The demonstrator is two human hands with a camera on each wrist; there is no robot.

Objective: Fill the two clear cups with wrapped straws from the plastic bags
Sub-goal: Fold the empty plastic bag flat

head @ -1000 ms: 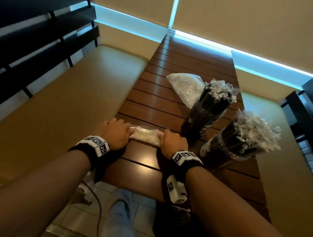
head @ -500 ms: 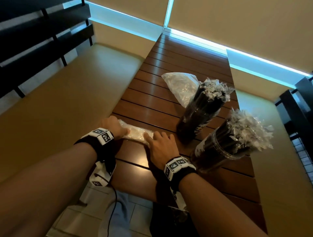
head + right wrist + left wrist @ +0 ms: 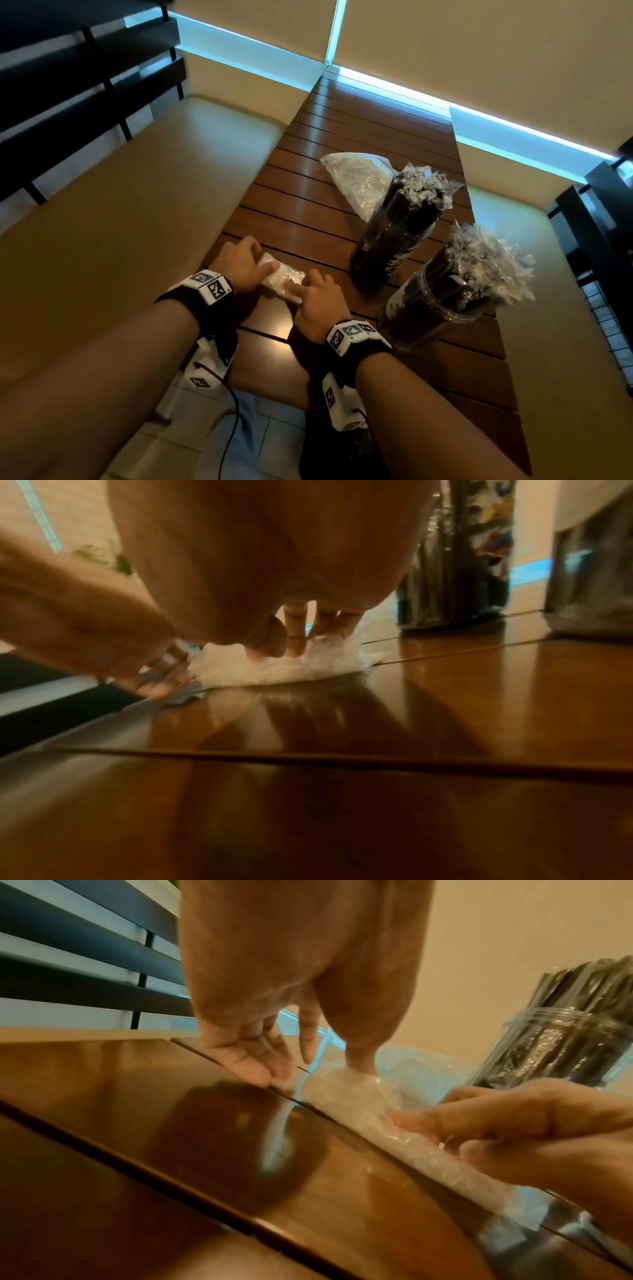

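Pressing closer, both hands [image 3: 239, 269] squeeze the rolled bag [image 3: 282, 282] shorter.

Premises consistent with a café or fast-food dining booth. A slatted dark-wood worktop [image 3: 346, 192] runs between two tan padded bench seats [image 3: 113, 205], one on each side. Roller blinds [image 3: 479, 51] cover the windows behind, daylight showing along their lower edges. Dark horizontal-slat partition [image 3: 68, 78] to the left. Tiled floor [image 3: 191, 455] below. Two clear cups [image 3: 394, 240] hold wrapped straws [image 3: 486, 267] (bulk stock, as a drinks outlet keeps).
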